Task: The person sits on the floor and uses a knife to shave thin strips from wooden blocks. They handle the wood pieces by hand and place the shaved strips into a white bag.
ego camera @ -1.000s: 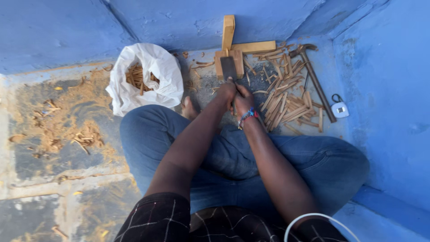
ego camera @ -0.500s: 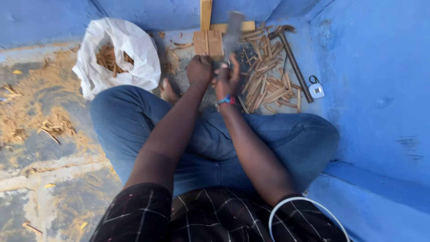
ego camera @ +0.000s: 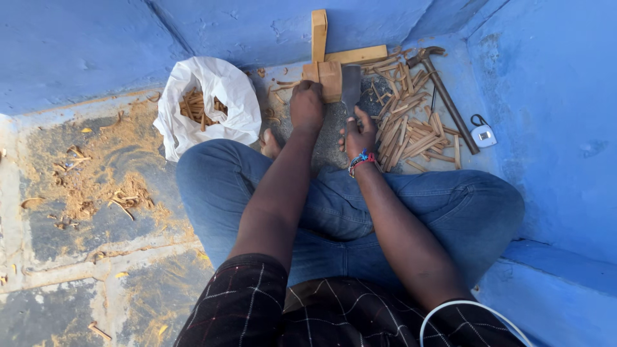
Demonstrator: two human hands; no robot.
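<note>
Notably, the right hand (ego camera: 358,133) was closed around a broad blade (ego camera: 351,88) raised beside the wooden block (ego camera: 330,78), where the left hand (ego camera: 306,106) was clenched, its contents not discernible. Judged hazard: a misdirected blade could have caught the left knuckles, given their closeness.

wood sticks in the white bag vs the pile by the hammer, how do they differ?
The sticks in the white bag are contained, a small heap inside the open plastic bag; the pile by the hammer lies loose on the floor. The bagged heap sits left of the left hand; the loose pile is right of the right hand, next to the hammer. The loose pile looks larger and more spread out. Both are light brown split wood.
</note>
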